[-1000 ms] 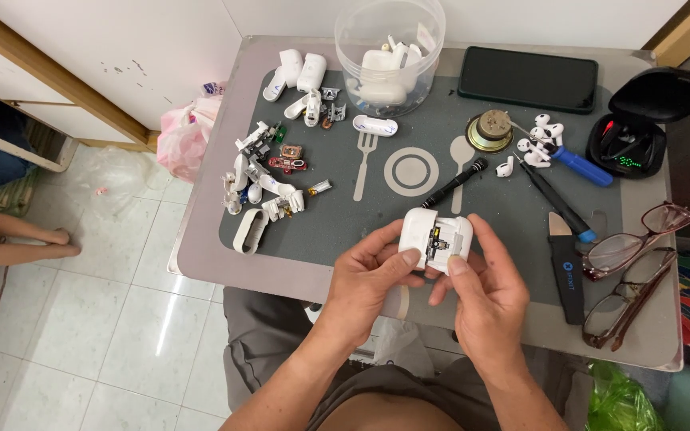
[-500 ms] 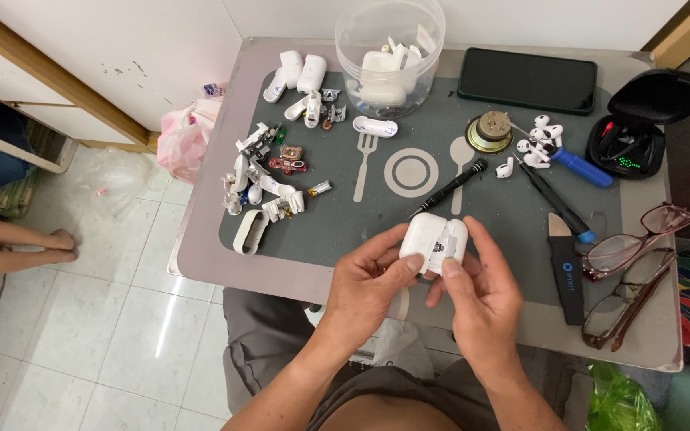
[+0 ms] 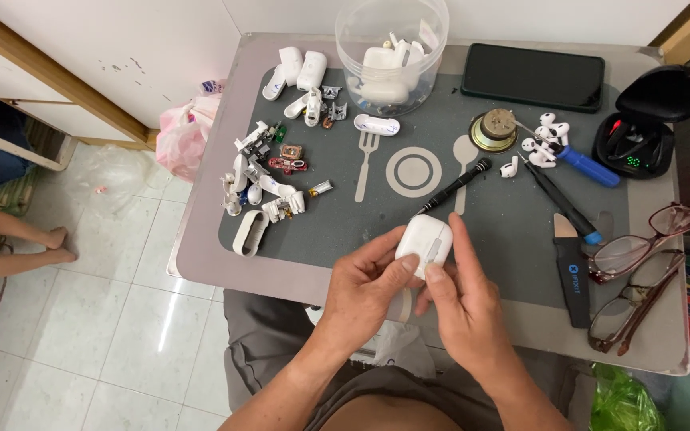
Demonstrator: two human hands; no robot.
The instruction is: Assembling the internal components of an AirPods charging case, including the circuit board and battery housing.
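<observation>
A small white earbud charging case [image 3: 423, 242] is held closed between both hands over the near edge of a grey mat [image 3: 489, 231]. My left hand [image 3: 365, 291] grips it from the left and below, thumb on its front. My right hand [image 3: 463, 295] pinches it from the right, index finger along its side. A black screwdriver [image 3: 454, 185] lies on the mat just beyond the case.
White case parts and small components [image 3: 269, 179] are scattered at the mat's left. A clear tub [image 3: 391, 52] of white cases stands at the back, beside a black phone [image 3: 533, 76]. Loose earbuds [image 3: 543, 144], tools, an open black case [image 3: 647, 120] and two pairs of glasses [image 3: 636, 267] lie right. A person's bare leg [image 3: 9, 239] is at far left.
The white case showed its open inside with dark parts a second ago; now its smooth closed shell faces up. Both hands have turned it slightly and stayed in place.
</observation>
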